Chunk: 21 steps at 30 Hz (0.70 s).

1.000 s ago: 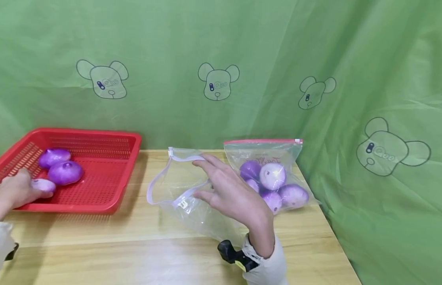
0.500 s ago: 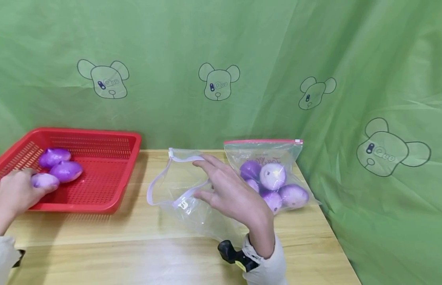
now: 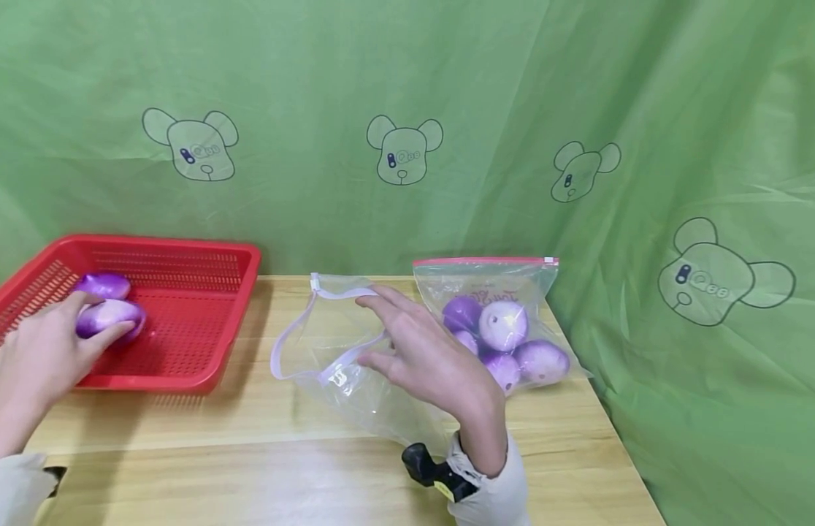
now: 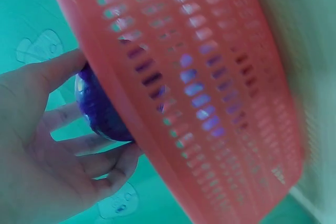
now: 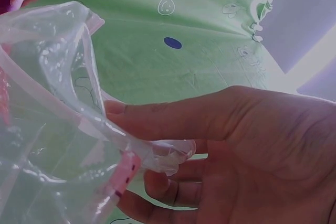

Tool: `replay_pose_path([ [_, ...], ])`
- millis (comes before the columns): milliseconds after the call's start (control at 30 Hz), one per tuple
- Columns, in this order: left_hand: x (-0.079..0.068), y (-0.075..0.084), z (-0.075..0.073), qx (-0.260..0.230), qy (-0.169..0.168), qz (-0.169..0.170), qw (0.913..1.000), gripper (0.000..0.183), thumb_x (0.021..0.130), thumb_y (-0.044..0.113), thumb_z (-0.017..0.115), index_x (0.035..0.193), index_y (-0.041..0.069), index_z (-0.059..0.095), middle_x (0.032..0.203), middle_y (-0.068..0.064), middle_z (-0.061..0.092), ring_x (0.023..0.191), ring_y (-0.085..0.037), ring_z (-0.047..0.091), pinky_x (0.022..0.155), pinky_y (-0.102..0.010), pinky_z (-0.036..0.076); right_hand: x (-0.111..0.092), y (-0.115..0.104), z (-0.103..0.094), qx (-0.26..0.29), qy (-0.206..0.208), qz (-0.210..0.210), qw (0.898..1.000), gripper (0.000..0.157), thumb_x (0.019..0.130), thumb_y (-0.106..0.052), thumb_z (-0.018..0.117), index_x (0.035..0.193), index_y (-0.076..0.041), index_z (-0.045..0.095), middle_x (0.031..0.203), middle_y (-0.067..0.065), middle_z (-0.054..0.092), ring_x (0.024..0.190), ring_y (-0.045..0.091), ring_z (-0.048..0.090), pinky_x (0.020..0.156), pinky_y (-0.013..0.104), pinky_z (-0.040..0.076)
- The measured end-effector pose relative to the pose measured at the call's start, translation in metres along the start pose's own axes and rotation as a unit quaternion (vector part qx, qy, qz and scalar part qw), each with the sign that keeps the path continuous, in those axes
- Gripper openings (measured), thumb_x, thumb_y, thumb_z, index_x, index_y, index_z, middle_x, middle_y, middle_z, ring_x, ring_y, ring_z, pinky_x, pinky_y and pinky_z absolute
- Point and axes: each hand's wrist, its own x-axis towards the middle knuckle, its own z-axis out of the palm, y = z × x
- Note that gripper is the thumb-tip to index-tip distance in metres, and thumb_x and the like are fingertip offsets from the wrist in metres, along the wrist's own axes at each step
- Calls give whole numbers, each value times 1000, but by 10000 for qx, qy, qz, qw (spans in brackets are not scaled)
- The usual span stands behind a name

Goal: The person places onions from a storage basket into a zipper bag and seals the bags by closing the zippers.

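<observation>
My left hand (image 3: 49, 347) grips a purple onion (image 3: 105, 315) above the red plastic basket (image 3: 233, 321). Another onion (image 3: 108, 285) lies just behind it in the basket, and the held one covers most of a third. In the left wrist view, thumb and fingers curl round the onion (image 4: 100, 106) at the basket rim. My right hand (image 3: 430, 351) holds the mouth of a clear zip bag (image 3: 368, 391), its white-lilac zip strip gaping toward the basket. In the right wrist view, the thumb lies over the bag's edge (image 5: 126, 140) with fingers behind.
A second zip bag (image 3: 486, 277) with a red slider strip, filled with several onions (image 3: 502, 326), stands right of the right hand. The wooden table (image 3: 250, 460) ends at a green curtain (image 3: 302, 212) behind and to the right.
My left hand has lifted the onion and moved right within the basket, over the neighbouring onion. My right hand and the clear bag have stayed in place.
</observation>
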Motion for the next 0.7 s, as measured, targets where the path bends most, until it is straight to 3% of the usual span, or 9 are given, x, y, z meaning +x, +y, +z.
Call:
replay_pose_path([
  [200, 2, 19, 0, -67, -19, 82, 9999, 59, 89, 47, 72, 121, 0, 57, 89, -37, 61, 65, -52, 57, 45, -55, 39, 0, 0, 1, 51, -2, 18, 10000, 67, 89, -25, 76, 146, -6, 47, 155, 11, 40, 144, 24, 35, 117, 40, 29],
  [433, -2, 58, -5, -726, 28, 139, 9973, 51, 95, 44, 66, 123, 2, 60, 96, -34, 66, 70, -48, 59, 52, -49, 41, 1, 1, 1, 18, 24, -42, 10000, 67, 89, -24, 76, 146, -5, 47, 155, 11, 40, 143, 24, 37, 116, 39, 31],
  [600, -3, 91, -13, -1144, 242, 359, 9925, 45, 94, 41, 69, 122, 7, 61, 100, -24, 69, 65, -31, 54, 50, -31, 35, 1, 1, 0, 22, 15, -34, 10000, 67, 89, -24, 76, 146, -5, 46, 155, 11, 40, 143, 25, 37, 116, 40, 32],
  [700, -4, 110, -16, -1303, 435, 489, 9893, 41, 92, 39, 71, 120, 11, 63, 93, -15, 68, 61, -22, 48, 49, -28, 32, 1, 1, 0, 32, -7, -11, 10000, 68, 89, -25, 76, 147, -5, 46, 155, 10, 40, 143, 24, 37, 116, 39, 31],
])
